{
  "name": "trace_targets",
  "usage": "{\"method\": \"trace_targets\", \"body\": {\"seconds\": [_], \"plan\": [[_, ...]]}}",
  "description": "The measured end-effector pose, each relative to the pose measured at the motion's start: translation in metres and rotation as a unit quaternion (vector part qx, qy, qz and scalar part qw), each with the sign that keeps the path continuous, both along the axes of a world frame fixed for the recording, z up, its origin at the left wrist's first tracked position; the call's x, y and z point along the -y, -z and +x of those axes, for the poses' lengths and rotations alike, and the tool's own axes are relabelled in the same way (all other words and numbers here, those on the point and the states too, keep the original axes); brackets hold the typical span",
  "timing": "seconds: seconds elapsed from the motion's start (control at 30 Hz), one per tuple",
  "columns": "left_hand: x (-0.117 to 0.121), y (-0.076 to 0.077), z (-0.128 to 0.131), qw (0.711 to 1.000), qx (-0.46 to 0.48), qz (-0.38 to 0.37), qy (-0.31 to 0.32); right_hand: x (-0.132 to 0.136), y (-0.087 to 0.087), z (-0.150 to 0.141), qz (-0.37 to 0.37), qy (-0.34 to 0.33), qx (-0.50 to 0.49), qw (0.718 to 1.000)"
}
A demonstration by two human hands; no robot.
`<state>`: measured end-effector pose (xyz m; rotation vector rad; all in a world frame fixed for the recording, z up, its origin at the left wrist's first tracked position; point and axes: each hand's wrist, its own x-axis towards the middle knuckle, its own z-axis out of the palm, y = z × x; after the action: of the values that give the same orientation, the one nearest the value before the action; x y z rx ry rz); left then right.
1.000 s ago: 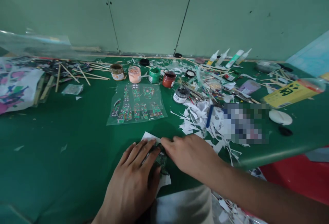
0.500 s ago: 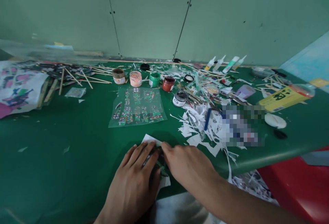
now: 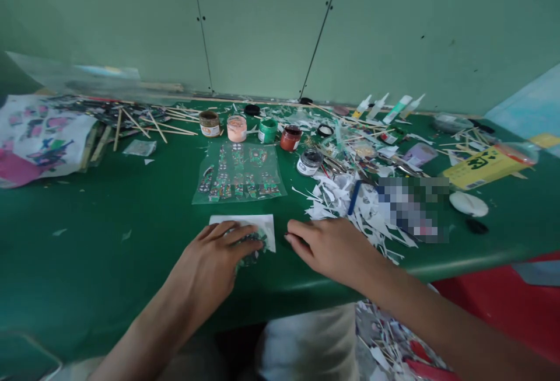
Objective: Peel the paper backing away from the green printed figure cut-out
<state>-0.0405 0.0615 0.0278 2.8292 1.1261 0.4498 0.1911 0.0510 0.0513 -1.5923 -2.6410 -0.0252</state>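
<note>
Head view, with the white paper (image 3: 266, 222) as the centre of the clock and twelve toward the wall: the paper lies near the close edge of the green counter (image 3: 109, 235), a green patterned piece (image 3: 250, 258) on top of it. The left hand (image 3: 214, 252) reaches in from seven o'clock, its fingers extended and slightly bent over both, pressing from above with no grip around them. The right hand (image 3: 326, 247) is at three o'clock, just beside the paper and apart from it; its fingers are curled, thumb and forefinger close together, with a dark speck at their tips. Whether it holds anything, I cannot tell.

At twelve lies a clear plastic sheet (image 3: 238, 199) bearing more patterned pieces. Beyond it stand open jars: brown (image 3: 210, 129) at eleven, peach (image 3: 237, 130) near twelve, green (image 3: 267, 132) just past twelve and red (image 3: 290, 139) at one. A grey jar (image 3: 310, 163) sits between one and two. White paper scraps (image 3: 371, 217) heap toward half past two, with a yellow-labelled bottle (image 3: 481, 166) farther out that way. Thin sticks (image 3: 157, 126) lie between ten and eleven.
</note>
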Motion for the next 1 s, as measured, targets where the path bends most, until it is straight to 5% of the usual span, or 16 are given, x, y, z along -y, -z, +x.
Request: {"method": "trace_targets", "body": {"seconds": [0.3, 1.0], "plan": [[-0.007, 0.006, -0.002, 0.998, 0.061, -0.016, -0.009, -0.009, 0.011, -0.015, -0.017, -0.049, -0.011, 0.999], [-0.009, 0.010, -0.005, 0.993, 0.112, 0.022, 0.023, -0.001, 0.012, -0.025, -0.046, -0.015, 0.010, 0.999]]}}
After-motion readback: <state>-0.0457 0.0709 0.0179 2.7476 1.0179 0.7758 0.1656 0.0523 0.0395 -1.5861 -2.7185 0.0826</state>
